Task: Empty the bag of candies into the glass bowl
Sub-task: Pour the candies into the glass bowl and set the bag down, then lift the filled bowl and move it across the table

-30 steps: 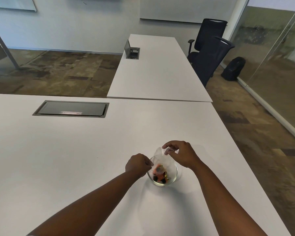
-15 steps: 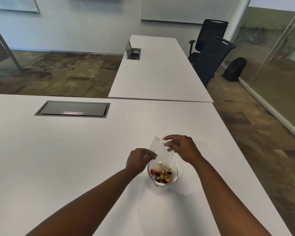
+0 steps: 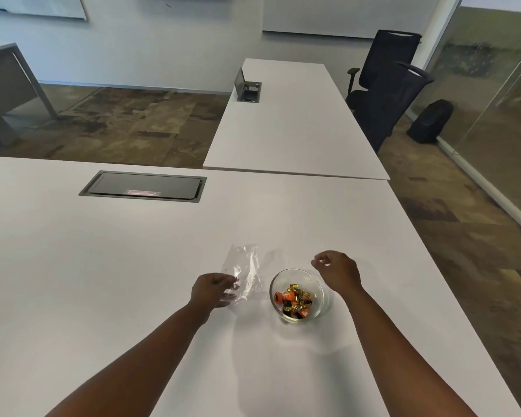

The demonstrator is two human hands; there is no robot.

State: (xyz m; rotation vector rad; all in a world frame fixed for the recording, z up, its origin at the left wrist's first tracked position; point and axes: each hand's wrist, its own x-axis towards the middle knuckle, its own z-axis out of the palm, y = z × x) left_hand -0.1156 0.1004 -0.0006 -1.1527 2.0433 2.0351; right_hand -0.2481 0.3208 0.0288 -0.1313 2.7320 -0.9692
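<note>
A small glass bowl (image 3: pixel 321 288) stands on the white table (image 3: pixel 133 266) and holds several orange, gold and black wrapped candies (image 3: pixel 294 300). To its left, a clear, empty plastic bag (image 3: pixel 245 269) lies against the table, pinched at its near end by my left hand (image 3: pixel 212 288). My right hand (image 3: pixel 337 270) hovers just right of the bowl's far rim, fingers loosely curled and apart, holding nothing.
A grey cable hatch (image 3: pixel 143 186) is set into the table at the far left. A second white table (image 3: pixel 292 121) adjoins beyond, with two black office chairs (image 3: pixel 385 94) at its right. The table's right edge runs close to the bowl.
The bag was over the bowl in both hands; the candies dropped in. My left hand has carried the empty bag left to the table. My right hand has let go and moved right.
</note>
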